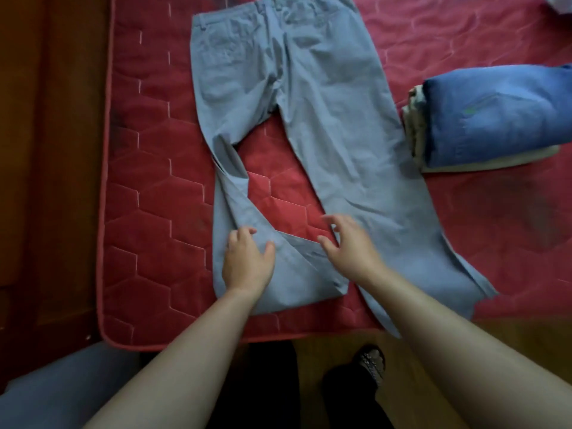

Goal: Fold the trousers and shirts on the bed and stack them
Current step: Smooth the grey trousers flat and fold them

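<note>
Fingers (pixel 244 232) of the left hand (pixel 247 264) bend at the knuckles, tips down on a pair of light blue-grey cotton trousers (pixel 309 103), thumb splayed wide to the right. The palm rests flat on the cloth, and the bare forearm reaches in from the lower edge of the view. The right hand (pixel 349 246), blurred, hovers with its fingers (pixel 332 219) spread wide and loosely hooked, holding nothing, over the inner edge of the trousers' right leg.

The trousers lie seat-up and full length on a red quilted mattress (pixel 154 181), waistband at the far end and hems near the person. The left leg is twisted and creased, its lower part turned inward under the left hand. The right leg runs straight, with its hem reaching the near edge of the mattress.

To the right, just beside the trousers, a folded blue denim garment (pixel 495 113) sits on top of folded beige clothes (pixel 414 125). A dark wooden surface (pixel 46 150) borders the mattress on the left. Below, a patterned shoe (pixel 371 363) stands on the wooden floor.
</note>
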